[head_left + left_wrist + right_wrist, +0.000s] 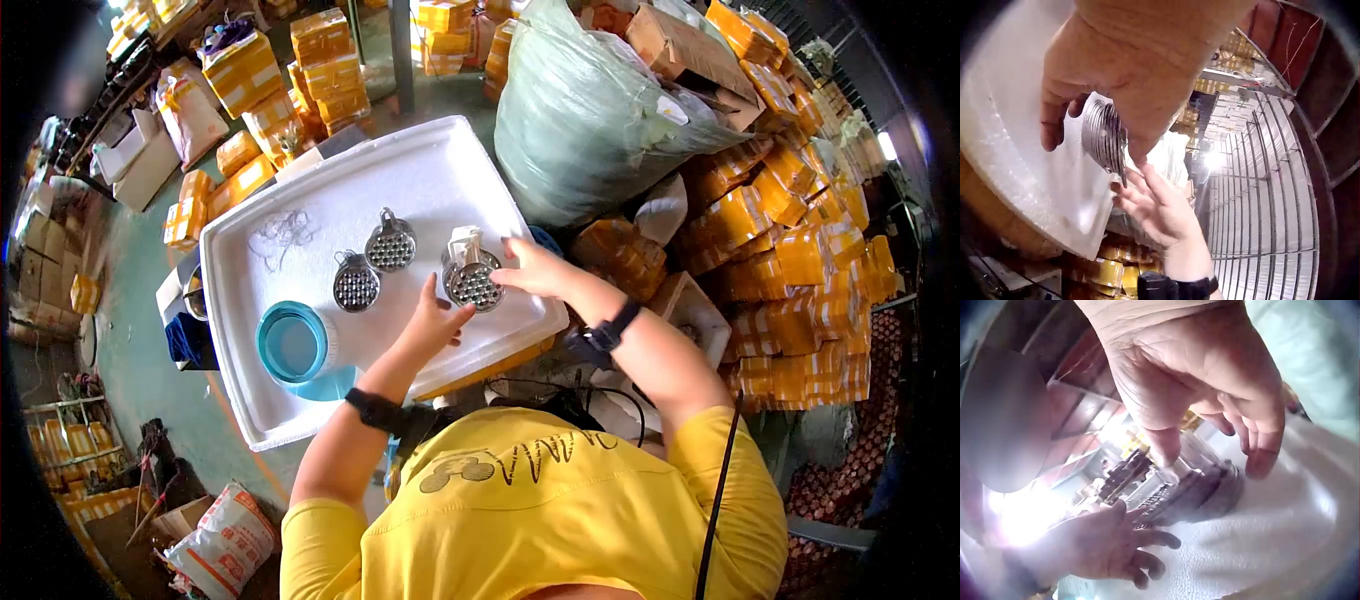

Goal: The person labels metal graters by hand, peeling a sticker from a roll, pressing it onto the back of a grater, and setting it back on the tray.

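A stack of round perforated metal pieces (472,287) lies in the white foam tray (400,345); the left wrist view shows the stack (1102,134) edge-on. My left hand (435,322) is at its near left side, thumb by the lower edge and fingers spread. At the right side is my right hand (535,270), thumb on the stack's edge and fingers extended. In the right wrist view the stack (1210,494) sits between my right hand (1204,375) and left hand (1097,544). Whether the left thumb touches the metal is unclear.
Two smaller groups of the metal pieces (390,245) (356,284) lie left of the stack. A blue-rimmed round tub (292,343) and tangled clear thread (285,237) are also in the tray. Beyond it stand a large pale green bag (590,120) and yellow-taped boxes (790,260).
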### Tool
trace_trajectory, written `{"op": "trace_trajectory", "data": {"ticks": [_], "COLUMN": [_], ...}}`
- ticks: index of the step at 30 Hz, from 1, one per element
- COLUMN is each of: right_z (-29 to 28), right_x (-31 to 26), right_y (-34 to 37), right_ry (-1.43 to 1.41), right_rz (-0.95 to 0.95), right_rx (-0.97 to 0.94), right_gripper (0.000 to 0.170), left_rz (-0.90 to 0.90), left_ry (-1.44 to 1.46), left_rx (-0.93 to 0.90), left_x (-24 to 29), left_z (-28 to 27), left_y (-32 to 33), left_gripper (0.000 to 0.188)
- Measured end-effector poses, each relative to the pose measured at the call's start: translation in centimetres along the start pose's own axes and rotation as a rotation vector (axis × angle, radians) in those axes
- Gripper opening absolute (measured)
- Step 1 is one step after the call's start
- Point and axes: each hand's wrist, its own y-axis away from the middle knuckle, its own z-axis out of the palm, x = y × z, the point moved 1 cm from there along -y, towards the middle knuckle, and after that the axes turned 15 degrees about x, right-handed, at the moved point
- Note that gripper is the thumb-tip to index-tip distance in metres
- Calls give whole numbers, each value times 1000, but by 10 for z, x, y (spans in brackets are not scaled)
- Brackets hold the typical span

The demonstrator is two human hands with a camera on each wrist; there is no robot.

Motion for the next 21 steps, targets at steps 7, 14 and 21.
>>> {"op": "trace_trajectory", "data": {"ticks": [7, 14, 21], "right_z": [46, 31, 42], "right_x": [5, -10, 9], "right_y": [-22, -19, -71], "right_ry": [-202, -632, -623], "right_rz": [213, 423, 190], "right_rx": [-70, -124, -9], "right_gripper": [45, 45, 51], "left_rz": [-230, -145, -5], "left_ry": [163, 249, 283], "left_rx": [-48, 5, 161], "left_x": [0, -1, 32], "left_z": [21, 29, 25], "left_y": [-40, -44, -64], "left_gripper": [62, 69, 70]}}
